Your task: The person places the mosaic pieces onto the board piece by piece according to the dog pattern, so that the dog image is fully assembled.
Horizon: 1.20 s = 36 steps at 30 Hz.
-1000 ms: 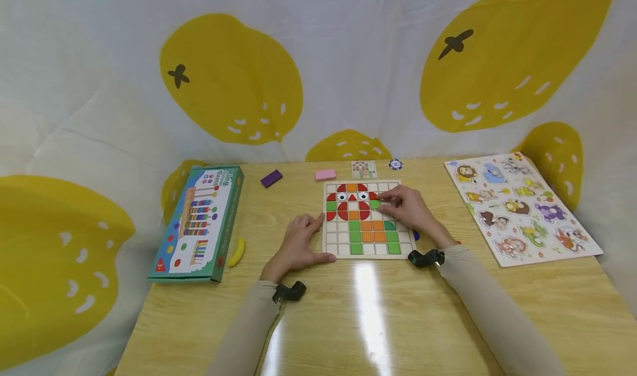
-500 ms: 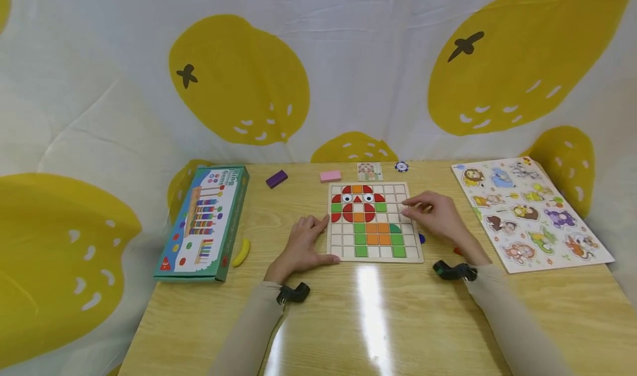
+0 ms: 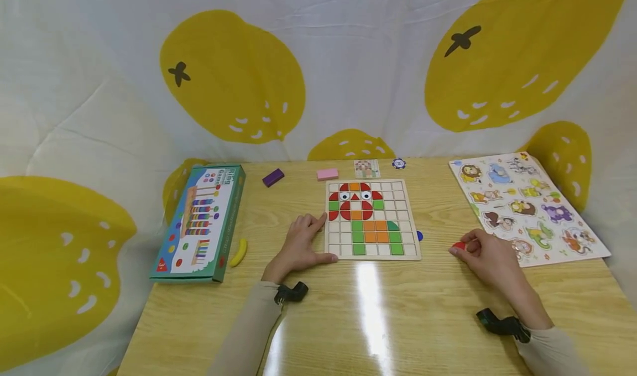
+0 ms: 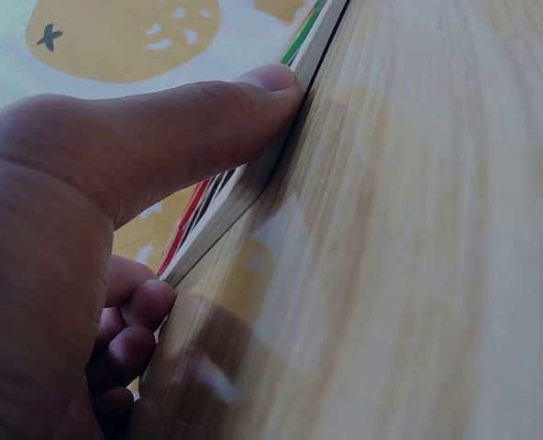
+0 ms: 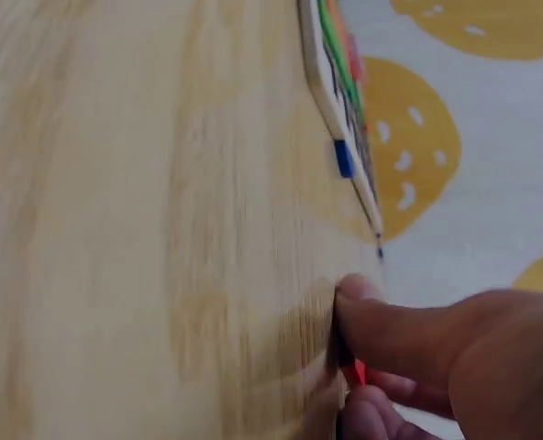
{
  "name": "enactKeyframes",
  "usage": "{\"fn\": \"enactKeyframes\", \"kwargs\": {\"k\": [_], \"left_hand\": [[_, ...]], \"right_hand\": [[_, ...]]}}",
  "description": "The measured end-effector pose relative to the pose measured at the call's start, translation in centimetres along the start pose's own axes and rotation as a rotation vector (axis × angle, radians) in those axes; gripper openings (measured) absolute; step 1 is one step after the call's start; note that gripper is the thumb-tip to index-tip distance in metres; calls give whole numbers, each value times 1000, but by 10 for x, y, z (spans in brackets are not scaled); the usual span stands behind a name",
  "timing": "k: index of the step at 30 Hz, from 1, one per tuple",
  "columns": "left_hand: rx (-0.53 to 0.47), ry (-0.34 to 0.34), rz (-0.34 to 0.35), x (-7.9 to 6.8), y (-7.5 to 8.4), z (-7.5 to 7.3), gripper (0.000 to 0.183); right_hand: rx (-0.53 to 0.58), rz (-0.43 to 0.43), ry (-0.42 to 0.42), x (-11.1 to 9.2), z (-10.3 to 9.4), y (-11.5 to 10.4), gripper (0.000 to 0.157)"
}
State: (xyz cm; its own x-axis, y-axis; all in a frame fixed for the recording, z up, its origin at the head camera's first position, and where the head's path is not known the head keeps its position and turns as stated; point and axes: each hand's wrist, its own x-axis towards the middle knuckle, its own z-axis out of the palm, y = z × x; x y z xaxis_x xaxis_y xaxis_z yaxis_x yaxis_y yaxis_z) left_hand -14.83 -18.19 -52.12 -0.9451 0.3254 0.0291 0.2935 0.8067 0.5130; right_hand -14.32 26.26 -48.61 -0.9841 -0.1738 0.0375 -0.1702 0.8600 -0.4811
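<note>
A square wooden grid board [image 3: 343, 243] holds red, orange, green and white tiles that form an animal figure with two round eyes. At its left side, my left hand [image 3: 299, 246] is spread, index fingertip at the left edge and thumb at the front left corner. The left wrist view has the thumb [image 4: 226, 124] against the board's side edge [image 4: 239, 197]. To the right of the board, my right hand [image 3: 490, 257] pinches a small red tile [image 3: 459, 245] between thumb and fingers, low over the table. Fingers partly hide this red tile [image 5: 355, 372] in the right wrist view.
A blue round piece [image 3: 420, 235] lies at the board's right edge. Behind the board are a picture card [image 3: 366, 168], a blue-white chip [image 3: 398, 163], a pink block [image 3: 327, 174] and a purple block [image 3: 273, 177]. A game box [image 3: 199, 226], toy banana [image 3: 239, 252] and animal puzzle [image 3: 532, 210] flank it.
My right hand has moved from the board's upper right area out to the right and toward the front, and now pinches the red tile. The left hand stays at the board's edge.
</note>
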Motion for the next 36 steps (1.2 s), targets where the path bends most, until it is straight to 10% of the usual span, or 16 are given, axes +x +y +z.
{"fn": "enactKeyframes", "kwargs": {"k": [19,26,36], "left_hand": [[10,14,16,1,1,2,114],[11,12,10,2,1,-1,115],[8,19,10,0,-1,1,116]], "right_hand": [[9,-218,-5,9,11,-7,22],[240,-198,56,47,19,-33,26],[381,-247,-146,104,50,-72,23]]}}
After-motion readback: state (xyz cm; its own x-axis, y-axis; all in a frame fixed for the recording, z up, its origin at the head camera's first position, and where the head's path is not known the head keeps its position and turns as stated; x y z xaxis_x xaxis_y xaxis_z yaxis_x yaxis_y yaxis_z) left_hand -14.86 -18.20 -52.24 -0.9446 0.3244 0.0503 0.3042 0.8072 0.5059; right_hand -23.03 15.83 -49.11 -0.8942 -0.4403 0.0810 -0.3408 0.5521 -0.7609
